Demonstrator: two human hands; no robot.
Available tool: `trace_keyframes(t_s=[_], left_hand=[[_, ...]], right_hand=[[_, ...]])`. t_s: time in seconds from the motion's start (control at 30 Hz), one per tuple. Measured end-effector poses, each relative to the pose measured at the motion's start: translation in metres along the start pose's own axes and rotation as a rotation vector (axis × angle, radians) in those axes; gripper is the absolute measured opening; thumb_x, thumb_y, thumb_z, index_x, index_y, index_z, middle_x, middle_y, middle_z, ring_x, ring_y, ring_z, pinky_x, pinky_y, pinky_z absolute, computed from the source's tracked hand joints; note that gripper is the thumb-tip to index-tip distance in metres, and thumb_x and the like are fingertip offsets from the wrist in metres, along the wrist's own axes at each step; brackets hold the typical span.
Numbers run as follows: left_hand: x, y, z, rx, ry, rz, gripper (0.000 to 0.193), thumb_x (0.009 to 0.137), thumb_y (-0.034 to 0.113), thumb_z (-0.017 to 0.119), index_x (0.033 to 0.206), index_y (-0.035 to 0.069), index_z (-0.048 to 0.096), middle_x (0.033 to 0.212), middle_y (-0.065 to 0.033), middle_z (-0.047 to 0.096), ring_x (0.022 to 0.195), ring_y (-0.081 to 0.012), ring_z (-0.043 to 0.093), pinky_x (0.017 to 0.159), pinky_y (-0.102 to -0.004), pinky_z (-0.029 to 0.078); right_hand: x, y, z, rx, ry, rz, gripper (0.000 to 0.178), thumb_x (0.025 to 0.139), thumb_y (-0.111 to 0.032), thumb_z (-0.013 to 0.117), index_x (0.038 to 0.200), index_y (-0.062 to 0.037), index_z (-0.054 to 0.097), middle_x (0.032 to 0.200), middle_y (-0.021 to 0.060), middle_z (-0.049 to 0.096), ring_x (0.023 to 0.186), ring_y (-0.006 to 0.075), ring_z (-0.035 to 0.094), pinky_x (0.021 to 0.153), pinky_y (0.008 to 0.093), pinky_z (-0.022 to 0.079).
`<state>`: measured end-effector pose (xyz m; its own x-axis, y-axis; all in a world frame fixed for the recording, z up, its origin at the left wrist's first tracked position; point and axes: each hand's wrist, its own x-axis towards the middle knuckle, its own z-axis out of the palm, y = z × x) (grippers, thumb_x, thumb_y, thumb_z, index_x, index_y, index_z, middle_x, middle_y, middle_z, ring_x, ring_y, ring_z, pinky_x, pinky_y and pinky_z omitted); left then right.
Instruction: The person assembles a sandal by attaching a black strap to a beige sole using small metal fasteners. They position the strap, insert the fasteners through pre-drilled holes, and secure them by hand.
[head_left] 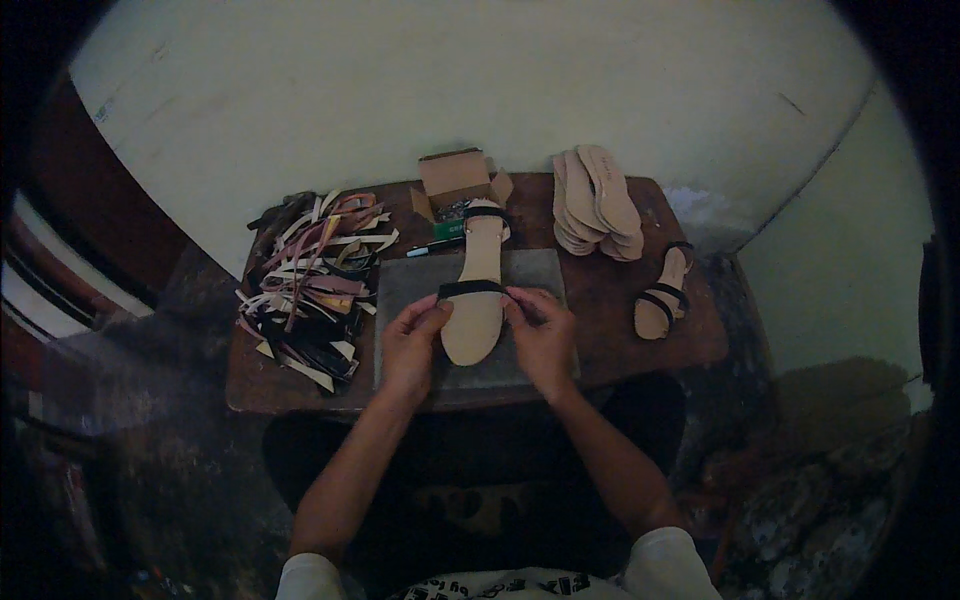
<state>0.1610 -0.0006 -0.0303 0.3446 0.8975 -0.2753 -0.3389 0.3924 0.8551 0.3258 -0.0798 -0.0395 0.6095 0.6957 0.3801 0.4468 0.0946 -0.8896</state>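
A beige sandal sole (473, 332) lies over a grey slab (405, 290) in front of me, its rounded toe end toward me. Across its front part runs a black strap (472, 287). My left hand (413, 338) pinches the strap's left end, and my right hand (540, 335) pinches its right end at the sole's edge. A second black strap (487, 212) crosses the heel at the far end. Fingertips on both sides are closed against the strap ends; the undersides of the sole are hidden.
A heap of loose strap strips (315, 280) covers the table's left side. Behind the sole stand an open cardboard box (453, 175) and a pen (420, 252). Stacked beige soles (597, 205) lie at the back right, with a strapped sandal (660, 300) nearer the wooden table's (610, 340) right edge.
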Motion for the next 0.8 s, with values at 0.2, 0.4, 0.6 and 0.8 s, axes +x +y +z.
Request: trace_keyframes(t_s=[0.2, 0.4, 0.6, 0.8], left_hand=[[0.003, -0.016, -0.003, -0.02, 0.01, 0.015, 0.033, 0.09, 0.012, 0.079, 0.117, -0.001, 0.064, 0.107, -0.0075, 0.069, 0.095, -0.0146, 0.065, 0.084, -0.0266, 0.051], [0.0, -0.019, -0.002, -0.151, -0.031, -0.018, 0.03, 0.093, 0.012, 0.076, 0.118, 0.0, 0.063, 0.11, -0.0084, 0.069, 0.1, -0.0164, 0.066, 0.089, -0.0299, 0.053], [-0.003, -0.011, 0.002, -0.145, -0.062, -0.069, 0.031, 0.096, 0.017, 0.073, 0.121, 0.0, 0.064, 0.114, -0.0086, 0.069, 0.105, -0.0177, 0.066, 0.093, -0.0324, 0.052], [-0.005, -0.007, -0.002, -0.09, -0.132, -0.139, 0.03, 0.099, 0.017, 0.069, 0.124, 0.002, 0.065, 0.116, -0.0068, 0.07, 0.108, -0.0183, 0.065, 0.096, -0.0336, 0.052]], right_hand=[[0.002, -0.008, 0.003, 0.268, 0.042, 0.217, 0.02, 0.088, -0.006, 0.077, 0.106, 0.0027, 0.075, 0.107, 0.012, 0.074, 0.1, 0.0189, 0.07, 0.091, 0.0304, 0.054], [0.005, -0.017, -0.003, 0.401, -0.046, 0.357, 0.026, 0.087, -0.006, 0.079, 0.111, 0.0039, 0.072, 0.111, 0.0123, 0.073, 0.104, 0.0187, 0.069, 0.093, 0.031, 0.054], [0.005, -0.018, -0.007, 0.47, -0.048, 0.347, 0.028, 0.086, -0.005, 0.08, 0.111, 0.0035, 0.072, 0.113, 0.0133, 0.073, 0.104, 0.0183, 0.069, 0.092, 0.0306, 0.054], [0.007, -0.025, -0.009, 0.371, -0.04, 0.34, 0.026, 0.086, -0.004, 0.079, 0.11, 0.0034, 0.073, 0.107, 0.0124, 0.074, 0.103, 0.0181, 0.068, 0.092, 0.0306, 0.054]])
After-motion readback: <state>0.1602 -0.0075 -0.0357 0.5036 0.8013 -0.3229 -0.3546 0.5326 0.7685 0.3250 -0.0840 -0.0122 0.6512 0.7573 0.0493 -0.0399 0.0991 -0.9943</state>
